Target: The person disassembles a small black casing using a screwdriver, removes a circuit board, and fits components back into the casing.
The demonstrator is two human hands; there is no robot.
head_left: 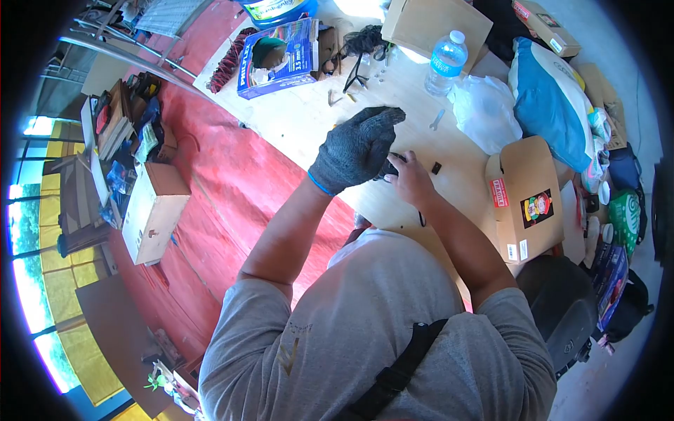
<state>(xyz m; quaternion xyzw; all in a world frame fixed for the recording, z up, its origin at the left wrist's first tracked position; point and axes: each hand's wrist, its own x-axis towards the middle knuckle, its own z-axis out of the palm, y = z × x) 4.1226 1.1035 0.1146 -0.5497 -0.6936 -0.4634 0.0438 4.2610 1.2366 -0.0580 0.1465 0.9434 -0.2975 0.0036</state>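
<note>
My left hand (357, 151) wears a dark grey knit glove with a blue cuff edge and is raised over the front of the wooden table (295, 137). Its fingers are bent together, and what they hold, if anything, is hidden. Just right of it, my bare right hand (413, 182) pinches a small black object (391, 165), partly covered by the glove; its kind cannot be made out. A small black piece (437, 168) lies on the table beside my right hand. Farther back rests a small open-end wrench (437, 119).
A blue Philflex wire box (286, 59), dark red coiled cord (230, 63), black wires (361, 45) and small hardware occupy the back. To the right are a water bottle (447, 67), a plastic bag (484, 112) and a cardboard box (530, 203). A white chest (151, 217) stands left.
</note>
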